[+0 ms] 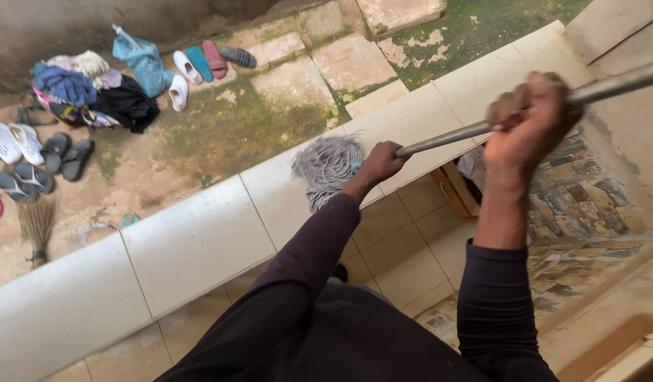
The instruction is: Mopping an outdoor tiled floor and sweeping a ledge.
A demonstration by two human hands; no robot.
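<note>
A: On the metal pole [524, 113], both hands are wrapped tight. The right hand [528, 120] is closed in a full fist around the upper stretch of it, knuckles up, near the right side of the view.

B: And the other one?

A: The left hand [379, 164] grips lower down, fingers curled shut around the pole just beside the mop head [328, 168]. Both arms wear dark long sleeves.

B: Where does the mop head sit?

A: It rests on the flat top of a low tiled wall [199, 240], its grey strings bunched and hanging a little over the near edge. The pole slants up from there toward the upper right corner.

B: What is past the wall?

A: A yard of worn paving stones [354, 64] with green moss between them. At the far left lies a pile of clothes [86, 92] with a light blue bag [142, 64] beside it. Near the bag stands a row of shoes [206, 62], white, teal, red and dark. More sandals [47, 159] lie at the left edge, grey and white pairs. A small straw broom [37, 230] lies on the ground below them, close to the wall.

B: And on this side?

A: Beige floor tiles [411, 255] below the wall, and a patch of rough patterned stone [581, 198] to the right, under the right forearm.
</note>
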